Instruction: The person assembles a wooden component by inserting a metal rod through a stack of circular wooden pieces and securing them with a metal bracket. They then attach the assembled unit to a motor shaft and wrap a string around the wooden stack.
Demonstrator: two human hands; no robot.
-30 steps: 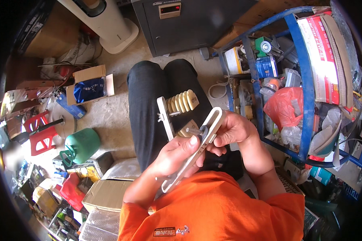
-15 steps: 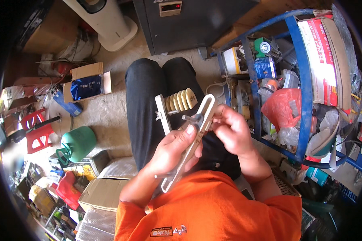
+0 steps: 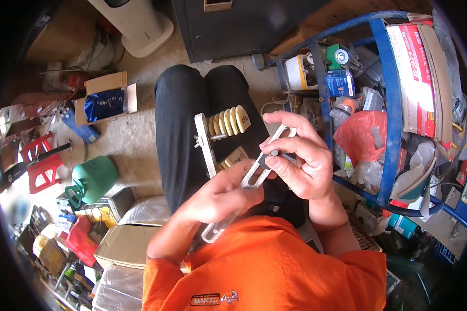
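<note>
A pale metal bar with long slots (image 3: pixel 253 177) slants across my lap. My left hand (image 3: pixel 218 196) is closed around its middle, and the near end pokes out below the fingers. At the far end, my right hand (image 3: pixel 308 165) has thumb and fingers closed about a dark bolt (image 3: pixel 274 153) set in the slot. Beyond my hands, a stack of ribbed cream discs (image 3: pixel 228 123) lies on my thighs, joined to another pale bar (image 3: pixel 206 147) with small bolts. A second cream block (image 3: pixel 234 157) shows partly behind my left hand.
At the right stands a blue metal rack (image 3: pixel 390 114) loaded with boxes, a red plastic bag (image 3: pixel 362 130) and loose parts. A green tank (image 3: pixel 95 177), an open carton (image 3: pixel 106 83) and a red stool (image 3: pixel 39 160) are on the left. A dark cabinet (image 3: pixel 228 31) stands ahead.
The held bar has turned, showing its slots more openly. My right hand has come over its far end to the bolt, and my left hand has rolled so its back faces up.
</note>
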